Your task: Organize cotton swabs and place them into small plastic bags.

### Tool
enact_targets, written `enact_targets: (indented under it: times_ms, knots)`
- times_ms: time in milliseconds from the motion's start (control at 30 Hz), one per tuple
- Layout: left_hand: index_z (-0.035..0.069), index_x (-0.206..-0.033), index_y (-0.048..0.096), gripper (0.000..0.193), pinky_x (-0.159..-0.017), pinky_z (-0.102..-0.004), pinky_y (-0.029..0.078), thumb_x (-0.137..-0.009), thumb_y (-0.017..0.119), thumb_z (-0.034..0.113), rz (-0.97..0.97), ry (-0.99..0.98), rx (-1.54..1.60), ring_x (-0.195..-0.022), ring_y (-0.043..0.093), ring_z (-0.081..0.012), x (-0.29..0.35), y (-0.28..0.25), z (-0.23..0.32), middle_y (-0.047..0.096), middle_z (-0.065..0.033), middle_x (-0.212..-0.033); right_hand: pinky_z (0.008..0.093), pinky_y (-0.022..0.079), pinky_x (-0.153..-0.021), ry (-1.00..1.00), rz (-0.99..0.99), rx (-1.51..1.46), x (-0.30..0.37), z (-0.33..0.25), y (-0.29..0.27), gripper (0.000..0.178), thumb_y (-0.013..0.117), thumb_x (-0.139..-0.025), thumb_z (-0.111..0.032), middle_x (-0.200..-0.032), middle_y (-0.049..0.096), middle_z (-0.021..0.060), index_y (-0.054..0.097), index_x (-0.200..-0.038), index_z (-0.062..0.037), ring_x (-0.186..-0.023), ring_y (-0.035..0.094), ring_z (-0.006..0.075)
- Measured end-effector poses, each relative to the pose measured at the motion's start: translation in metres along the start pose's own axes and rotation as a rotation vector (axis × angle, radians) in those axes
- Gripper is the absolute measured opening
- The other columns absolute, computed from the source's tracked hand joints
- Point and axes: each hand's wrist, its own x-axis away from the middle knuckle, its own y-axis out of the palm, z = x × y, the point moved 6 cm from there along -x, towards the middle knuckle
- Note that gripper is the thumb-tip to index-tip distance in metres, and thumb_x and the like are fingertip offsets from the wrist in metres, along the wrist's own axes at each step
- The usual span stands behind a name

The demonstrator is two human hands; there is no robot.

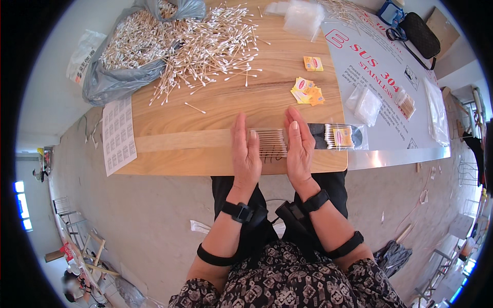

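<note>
On the near edge of the wooden table (185, 134), a neat row of cotton swabs (271, 143) lies side by side. My left hand (246, 156) stands on edge at the row's left end, its fingers stretched out. Opposite it, my right hand (299, 154) is set the same way against the right end, so the row sits between both palms. Just right of that hand lies a clear packet of swabs (338, 136) with a yellow card, on something dark. Whether anything lies under the row is hard to make out.
Farther back is a large heap of loose swabs (215, 46), partly inside a grey plastic bag (110, 84). Small yellow cards (308, 92) lie right of centre. A printed sheet (119, 134) hangs over the left edge. Clear bags (367, 107) and another swab bundle (405, 104) rest on the grey sheet.
</note>
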Motion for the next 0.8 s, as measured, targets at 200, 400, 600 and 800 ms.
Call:
enact_targets:
  times_ms: [200, 400, 600, 800]
  knots:
    - [-0.004, -0.145, 0.035, 0.05, -0.115, -0.0377, 0.026, -0.104, 0.043, 0.023, -0.033, 0.035, 0.179, -0.14, 0.034, -0.0296, -0.005, 0.022, -0.011, 0.035, -0.0198, -0.151, 0.032, 0.035, -0.109, 0.041, -0.011, -0.08, -0.011, 0.001, -0.011, 0.04, 0.044, -0.105, -0.02, -0.138, 0.051, 0.0153, 0.049, -0.134, 0.0061, -0.129, 0.046, 0.0218]
    - [-0.002, -0.145, 0.035, 0.058, -0.117, -0.0444, 0.023, -0.098, 0.052, 0.027, -0.271, 0.321, -0.454, -0.143, 0.03, -0.0331, -0.003, 0.023, 0.016, 0.032, -0.0198, -0.153, 0.0386, 0.034, -0.112, -0.38, -0.373, 0.764, -0.006, -0.042, -0.022, 0.041, 0.057, -0.093, -0.01, -0.138, 0.052, 0.0157, 0.053, -0.132, 0.0, -0.13, 0.047, 0.0315]
    - [0.002, -0.15, 0.029, 0.07, -0.119, -0.0486, 0.014, -0.094, 0.055, 0.036, -0.554, 0.251, -0.846, -0.148, 0.018, -0.0297, 0.018, 0.029, 0.022, 0.022, -0.0152, -0.158, 0.0448, 0.034, -0.112, -0.612, -0.581, 1.196, 0.01, -0.035, -0.018, 0.048, 0.062, -0.083, -0.01, -0.138, 0.051, 0.0131, 0.055, -0.13, -0.0035, -0.132, 0.044, 0.031]
    - [0.002, -0.15, 0.028, 0.072, -0.119, -0.0478, 0.013, -0.096, 0.049, 0.045, -0.559, 0.259, -0.882, -0.148, 0.017, -0.0296, 0.019, 0.026, 0.02, 0.021, -0.0154, -0.159, 0.0464, 0.023, -0.117, -0.53, -0.62, 1.33, 0.026, -0.03, -0.013, 0.062, 0.06, -0.086, -0.023, -0.148, 0.041, 0.0138, 0.042, -0.141, -0.0013, -0.14, 0.034, 0.0293]
